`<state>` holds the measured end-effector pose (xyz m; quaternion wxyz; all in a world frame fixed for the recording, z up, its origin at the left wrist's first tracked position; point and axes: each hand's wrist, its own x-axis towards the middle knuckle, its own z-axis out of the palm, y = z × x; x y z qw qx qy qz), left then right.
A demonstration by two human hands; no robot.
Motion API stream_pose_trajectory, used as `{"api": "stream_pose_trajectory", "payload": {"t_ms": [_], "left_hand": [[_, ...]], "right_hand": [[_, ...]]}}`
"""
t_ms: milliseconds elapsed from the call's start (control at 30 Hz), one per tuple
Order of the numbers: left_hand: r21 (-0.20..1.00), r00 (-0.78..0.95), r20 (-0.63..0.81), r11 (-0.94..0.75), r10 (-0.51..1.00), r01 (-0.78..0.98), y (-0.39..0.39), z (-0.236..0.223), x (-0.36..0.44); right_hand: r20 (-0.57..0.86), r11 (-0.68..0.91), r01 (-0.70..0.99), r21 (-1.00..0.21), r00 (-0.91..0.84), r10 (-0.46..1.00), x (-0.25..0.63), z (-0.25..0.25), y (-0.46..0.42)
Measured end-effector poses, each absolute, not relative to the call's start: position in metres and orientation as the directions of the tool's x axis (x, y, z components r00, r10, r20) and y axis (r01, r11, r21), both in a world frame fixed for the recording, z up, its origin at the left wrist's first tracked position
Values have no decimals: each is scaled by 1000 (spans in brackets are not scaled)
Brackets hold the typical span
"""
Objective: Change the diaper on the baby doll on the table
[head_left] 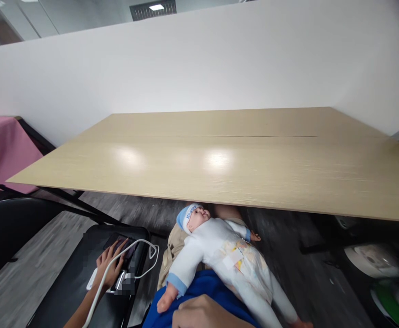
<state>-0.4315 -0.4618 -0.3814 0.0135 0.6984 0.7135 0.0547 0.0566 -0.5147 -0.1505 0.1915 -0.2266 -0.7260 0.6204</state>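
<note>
Head view: white-clad baby doll [216, 243] is supported by lap [173, 248]. Left hand [112, 264] is spread over flat dark device [130, 253]; right hand [202, 313], hold unclear.

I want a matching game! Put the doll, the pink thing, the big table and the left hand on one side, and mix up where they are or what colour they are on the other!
1. Doll
2. Cloth
3. Tabletop
4. Left hand

A. Pink, at the far left
B. Over the black chair seat
C. Lying across the lap
D. Pale wood colour, with shiny light spots

Right pairs: 1-C, 2-A, 3-D, 4-B
</note>
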Motion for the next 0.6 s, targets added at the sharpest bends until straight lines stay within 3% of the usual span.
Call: {"api": "stream_pose_trajectory", "payload": {"t_ms": [133, 600], "left_hand": [[97, -33, 58, 27, 998, 995, -462, -380, -431], [77, -22, 131, 12, 991, 997, -474, -372, -419]], "right_hand": [[68, 178, 39, -983, -828, 556, 59, -155, -513], [63, 268, 99, -958, -841, 537, 62, -161, -514]]}}
